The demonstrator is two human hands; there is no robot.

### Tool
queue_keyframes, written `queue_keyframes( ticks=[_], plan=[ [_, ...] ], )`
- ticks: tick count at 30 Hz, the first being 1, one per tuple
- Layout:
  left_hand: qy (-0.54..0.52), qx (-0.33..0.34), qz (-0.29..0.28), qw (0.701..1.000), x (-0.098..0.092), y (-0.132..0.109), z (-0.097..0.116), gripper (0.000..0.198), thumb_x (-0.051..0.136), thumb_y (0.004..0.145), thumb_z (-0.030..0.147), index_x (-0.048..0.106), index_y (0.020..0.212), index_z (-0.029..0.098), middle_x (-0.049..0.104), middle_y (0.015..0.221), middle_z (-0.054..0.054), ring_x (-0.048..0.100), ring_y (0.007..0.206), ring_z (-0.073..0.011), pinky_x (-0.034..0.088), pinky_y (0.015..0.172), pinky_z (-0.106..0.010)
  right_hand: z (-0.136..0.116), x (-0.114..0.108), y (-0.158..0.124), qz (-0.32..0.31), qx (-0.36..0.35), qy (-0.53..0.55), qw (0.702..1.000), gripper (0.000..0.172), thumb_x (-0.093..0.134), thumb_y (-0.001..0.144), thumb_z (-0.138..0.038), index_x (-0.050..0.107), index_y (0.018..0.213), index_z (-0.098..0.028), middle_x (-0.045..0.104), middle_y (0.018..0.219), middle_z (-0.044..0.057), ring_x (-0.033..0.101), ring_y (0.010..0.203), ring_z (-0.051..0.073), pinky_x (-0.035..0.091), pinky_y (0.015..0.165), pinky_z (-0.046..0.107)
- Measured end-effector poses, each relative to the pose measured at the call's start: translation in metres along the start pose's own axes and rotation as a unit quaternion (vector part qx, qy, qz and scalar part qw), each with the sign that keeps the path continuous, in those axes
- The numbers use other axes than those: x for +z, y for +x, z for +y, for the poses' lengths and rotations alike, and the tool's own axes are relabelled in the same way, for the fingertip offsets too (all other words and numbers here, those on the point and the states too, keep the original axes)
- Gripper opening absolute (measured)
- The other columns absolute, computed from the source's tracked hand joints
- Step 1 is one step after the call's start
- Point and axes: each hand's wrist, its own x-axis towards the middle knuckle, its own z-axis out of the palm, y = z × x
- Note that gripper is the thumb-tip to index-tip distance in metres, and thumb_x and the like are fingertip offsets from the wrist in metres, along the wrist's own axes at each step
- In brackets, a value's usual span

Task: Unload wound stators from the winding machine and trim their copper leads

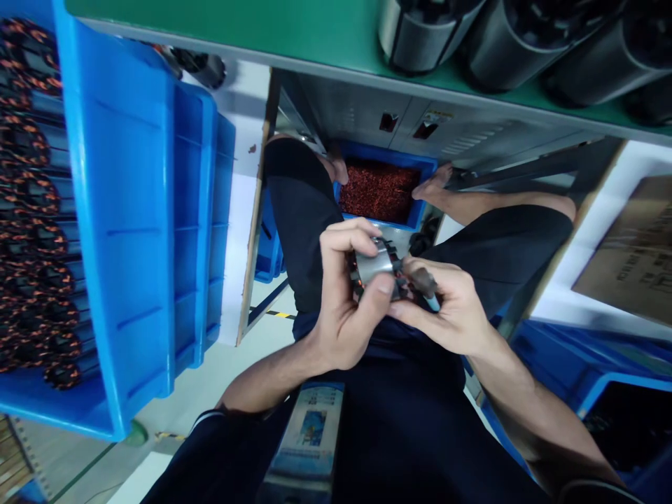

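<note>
My left hand is wrapped round a motor stator, a short silver metal cylinder with dark slots and copper windings at its ends. Thumb and fingers grip it from opposite sides, above my lap. Close against its right end, my right hand is closed on a small hand tool with a worn brownish head and a light-blue part on its handle. The tool's exact kind is unclear, and its tip is hidden by the fingers and the stator.
A blue crate of reddish copper bits sits on the floor between my feet. Stacked blue bins with wound stators stand at left. Metal cylinders line the green bench above. A cardboard box is at right.
</note>
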Motion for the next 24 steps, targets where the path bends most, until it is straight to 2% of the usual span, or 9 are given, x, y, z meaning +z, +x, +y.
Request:
queue_keyframes(
  ticks=[2, 4, 6, 8, 12, 16, 18, 21, 24],
  plan=[
    [0.012, 0.050, -0.012, 0.999, -0.005, 0.001, 0.002, 0.047, 0.085, 0.101, 0.048, 0.055, 0.133, 0.032, 0.054, 0.139, -0.010, 0.062, 0.130, -0.0271, 0.060, 0.110, -0.048, 0.002, -0.001, 0.002, 0.001, -0.058, 0.004, 0.998, 0.025, 0.093, 0.095, -0.029, 0.070, 0.087, -0.023, 0.062, 0.079, -0.004, 0.056, 0.068, 0.013, 0.048, 0.064, 0.029],
    [0.010, 0.080, -0.016, 0.997, -0.012, 0.001, 0.005, 0.079, 0.102, 0.081, 0.057, 0.052, 0.138, 0.037, 0.058, 0.141, -0.008, 0.069, 0.123, -0.0278, 0.066, 0.100, -0.047, 0.005, -0.003, 0.004, -0.002, -0.099, 0.003, 0.995, 0.024, 0.090, 0.099, -0.035, 0.071, 0.091, -0.023, 0.065, 0.079, -0.002, 0.059, 0.066, 0.015, 0.049, 0.061, 0.030],
    [0.045, 0.120, -0.007, 0.992, -0.021, -0.002, 0.008, 0.092, 0.110, 0.067, 0.058, 0.054, 0.138, 0.039, 0.066, 0.138, -0.007, 0.075, 0.115, -0.0279, 0.070, 0.091, -0.046, 0.006, -0.005, 0.005, -0.007, -0.136, 0.009, 0.991, 0.027, 0.085, 0.103, -0.041, 0.068, 0.090, -0.024, 0.067, 0.078, -0.001, 0.062, 0.064, 0.016, 0.049, 0.057, 0.030],
    [0.106, 0.174, -0.004, 0.979, -0.031, -0.005, 0.014, 0.080, 0.111, 0.068, 0.053, 0.063, 0.130, 0.035, 0.073, 0.135, -0.008, 0.079, 0.111, -0.0277, 0.073, 0.084, -0.043, 0.008, -0.005, 0.006, -0.009, -0.169, 0.028, 0.985, 0.032, 0.082, 0.105, -0.046, 0.065, 0.087, -0.025, 0.070, 0.079, -0.001, 0.064, 0.063, 0.015, 0.051, 0.056, 0.029],
    [0.200, 0.252, -0.055, 0.945, -0.044, -0.008, 0.027, 0.050, 0.106, 0.079, 0.050, 0.077, 0.110, 0.023, 0.078, 0.140, -0.016, 0.083, 0.113, -0.0290, 0.076, 0.082, -0.040, 0.005, 0.001, 0.008, -0.025, -0.194, 0.045, 0.980, 0.027, 0.079, 0.106, -0.046, 0.068, 0.090, -0.028, 0.072, 0.079, 0.000, 0.068, 0.064, 0.018, 0.057, 0.057, 0.031],
    [0.184, 0.236, -0.030, 0.954, -0.042, -0.014, 0.038, 0.041, 0.101, 0.086, 0.049, 0.078, 0.103, 0.020, 0.079, 0.140, -0.016, 0.085, 0.112, -0.0263, 0.075, 0.085, -0.035, -0.011, 0.015, 0.013, -0.035, -0.172, 0.036, 0.984, 0.020, 0.079, 0.106, -0.039, 0.070, 0.093, -0.027, 0.069, 0.077, -0.001, 0.062, 0.057, 0.017, 0.055, 0.051, 0.030],
    [0.171, 0.218, 0.012, 0.961, -0.049, -0.017, 0.041, 0.038, 0.098, 0.090, 0.049, 0.075, 0.097, 0.019, 0.079, 0.138, -0.016, 0.085, 0.111, -0.0262, 0.074, 0.086, -0.035, -0.020, 0.021, 0.014, -0.031, -0.146, 0.010, 0.989, 0.010, 0.082, 0.103, -0.030, 0.073, 0.107, -0.029, 0.071, 0.078, -0.002, 0.065, 0.057, 0.016, 0.058, 0.054, 0.027],
    [0.216, 0.194, 0.087, 0.953, -0.089, -0.019, 0.055, 0.037, 0.092, 0.095, 0.048, 0.068, 0.095, 0.020, 0.080, 0.134, -0.016, 0.084, 0.117, -0.0289, 0.072, 0.095, -0.041, -0.019, 0.023, 0.009, -0.006, -0.081, -0.045, 0.996, 0.030, 0.083, 0.101, -0.030, 0.077, 0.130, -0.032, 0.075, 0.079, -0.004, 0.071, 0.061, 0.015, 0.064, 0.065, 0.021],
    [0.314, 0.204, 0.163, 0.913, -0.158, -0.014, 0.085, 0.043, 0.095, 0.093, 0.040, 0.057, 0.106, 0.023, 0.078, 0.133, -0.015, 0.081, 0.128, -0.0288, 0.069, 0.097, -0.038, 0.010, 0.015, -0.007, 0.028, 0.000, -0.071, 0.997, 0.030, 0.088, 0.094, -0.042, 0.086, 0.121, -0.029, 0.081, 0.086, 0.002, 0.076, 0.068, 0.019, 0.066, 0.069, 0.023]
  ],
)
